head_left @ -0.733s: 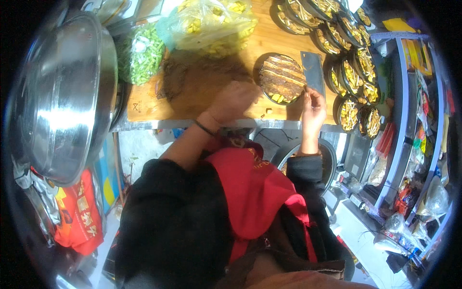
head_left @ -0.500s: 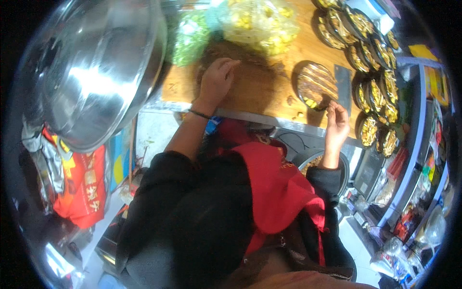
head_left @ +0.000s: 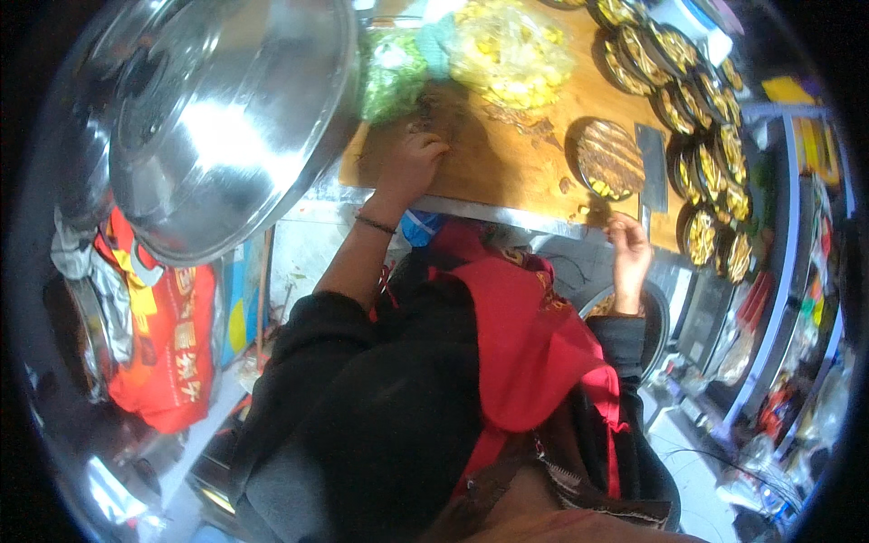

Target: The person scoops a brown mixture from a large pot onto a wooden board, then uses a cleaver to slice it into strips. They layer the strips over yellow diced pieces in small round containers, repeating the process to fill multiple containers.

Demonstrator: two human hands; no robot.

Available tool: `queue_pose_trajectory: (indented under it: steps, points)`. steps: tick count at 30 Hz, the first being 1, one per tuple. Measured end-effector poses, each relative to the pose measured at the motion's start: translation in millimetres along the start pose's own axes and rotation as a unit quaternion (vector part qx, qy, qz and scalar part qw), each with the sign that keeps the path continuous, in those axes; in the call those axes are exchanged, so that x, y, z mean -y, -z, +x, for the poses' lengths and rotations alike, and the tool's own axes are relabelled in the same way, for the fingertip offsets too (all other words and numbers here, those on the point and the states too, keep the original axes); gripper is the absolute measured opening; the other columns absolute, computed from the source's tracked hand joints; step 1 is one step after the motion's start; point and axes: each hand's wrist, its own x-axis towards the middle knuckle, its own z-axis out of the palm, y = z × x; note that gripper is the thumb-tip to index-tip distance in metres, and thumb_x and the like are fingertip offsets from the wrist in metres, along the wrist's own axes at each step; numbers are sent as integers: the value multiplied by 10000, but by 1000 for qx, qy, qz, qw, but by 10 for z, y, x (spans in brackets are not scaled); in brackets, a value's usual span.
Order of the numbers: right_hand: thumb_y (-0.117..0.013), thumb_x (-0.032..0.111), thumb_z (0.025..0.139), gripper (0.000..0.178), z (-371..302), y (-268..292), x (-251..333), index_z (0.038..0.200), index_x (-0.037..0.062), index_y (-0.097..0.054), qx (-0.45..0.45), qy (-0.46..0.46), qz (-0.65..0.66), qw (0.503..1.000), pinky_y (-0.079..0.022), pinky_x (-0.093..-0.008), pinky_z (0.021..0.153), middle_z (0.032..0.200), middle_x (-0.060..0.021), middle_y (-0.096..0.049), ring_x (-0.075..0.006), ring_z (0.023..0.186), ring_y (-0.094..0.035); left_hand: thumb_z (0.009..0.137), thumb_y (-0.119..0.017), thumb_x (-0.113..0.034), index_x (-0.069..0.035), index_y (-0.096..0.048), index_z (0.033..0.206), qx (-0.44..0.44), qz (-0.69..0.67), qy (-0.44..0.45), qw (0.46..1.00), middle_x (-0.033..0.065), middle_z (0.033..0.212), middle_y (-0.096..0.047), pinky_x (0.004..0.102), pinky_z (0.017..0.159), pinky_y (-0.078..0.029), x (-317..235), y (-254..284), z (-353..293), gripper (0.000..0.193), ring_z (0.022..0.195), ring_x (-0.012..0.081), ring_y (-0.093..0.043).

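On the wooden board (head_left: pixel 507 172) sits a round dark bowl (head_left: pixel 609 159), filled with brown sliced strips and some yellow pieces along its near side. My right hand (head_left: pixel 629 252) is just below that bowl at the board's front edge, thumb and fingertips pinched together; whatever they hold is too small to make out. Farther left, my left hand (head_left: pixel 413 170) hovers over or rests on the board with curled fingers, and its grip is hidden. A cleaver (head_left: pixel 652 163) lies right of the bowl, its handle toward me.
A large shiny metal basin (head_left: pixel 226 172) fills the left side. Behind my left hand are a bag of chopped greens (head_left: pixel 394 77) and a clear bag of yellow pieces (head_left: pixel 511 59). Several filled bowls (head_left: pixel 711 172) crowd the right end. A shelf rack (head_left: pixel 786 253) stands beyond them.
My right hand has drawn back from the bowl's near rim toward the board's front edge. My left hand keeps its curled pose. The whole view has shifted slightly.
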Motion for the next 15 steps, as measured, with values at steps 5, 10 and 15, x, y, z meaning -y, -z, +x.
queue_pose_trajectory:
  steps: [5, 10, 15]
  points:
    - [-581, 43, 883, 193, -714, 929, -755, 1070, 1, -598, -191, -41, 107, 975, -505, -235, 714, 949, -66, -629, -111, 757, -586, 830, -557, -137, -91, -647, 1046, 55, 78, 101, 990, 108, 1056, -619, 410, 822, -466, 62, -42, -119, 239, 941, 293, -588]
    - [-577, 46, 826, 88, -1859, 1348, -2209, 886, 21, -637, -409, -306, 84, 856, -476, -302, 559, 719, -80, -640, -168, 592, -587, 852, -580, -75, -58, -673, 970, 65, 73, -23, 995, 113, 984, -651, 345, 840, -458, -53, -44, 62, 151, 924, 271, -592]
    - [-618, 224, 709, 183, -2799, 985, -3093, 778, 68, -684, -402, -459, -160, 776, -498, -342, 640, 719, -98, -670, -210, 701, -655, 889, -571, -129, -21, -652, 1028, 92, 114, 29, 989, 123, 973, -630, 330, 825, -458, -352, -245, 387, 194, 891, 240, -583]
